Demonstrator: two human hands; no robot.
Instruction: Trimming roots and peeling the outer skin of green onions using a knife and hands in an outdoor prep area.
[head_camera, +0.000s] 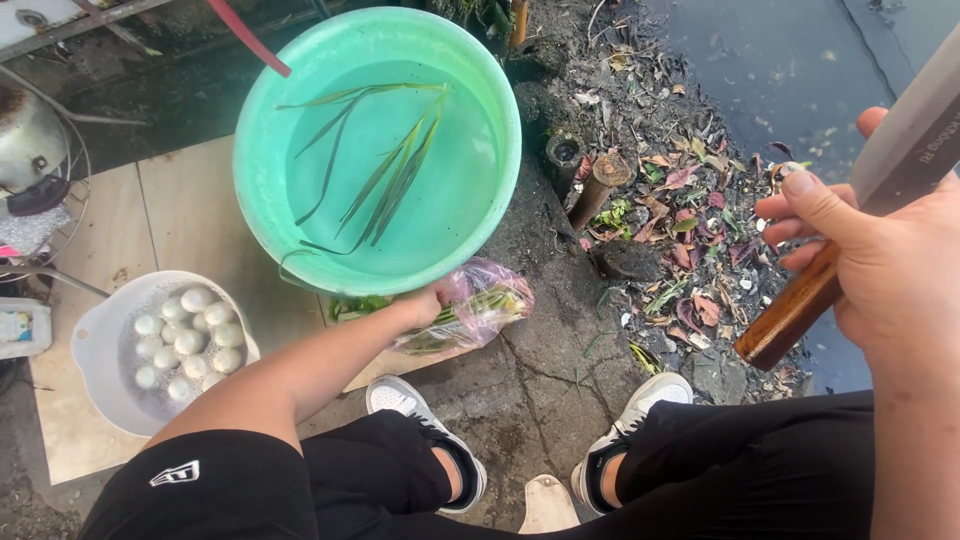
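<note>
Two hands apart: left hand grips a bag of greens on cracked concrete below the basin; right hand clamps a knife over leaf litter. Tile lies left.

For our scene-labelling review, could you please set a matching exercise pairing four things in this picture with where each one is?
Things:
1. Long green leaves
2. Small round white balls
3. Wooden-handled knife
4. Clear plastic bag of greens

Places:
A. In the right hand
B. In the white colander
C. At the left hand
D. Floating in the round turquoise plastic basin

Pairs: 1-D, 2-B, 3-A, 4-C
</note>
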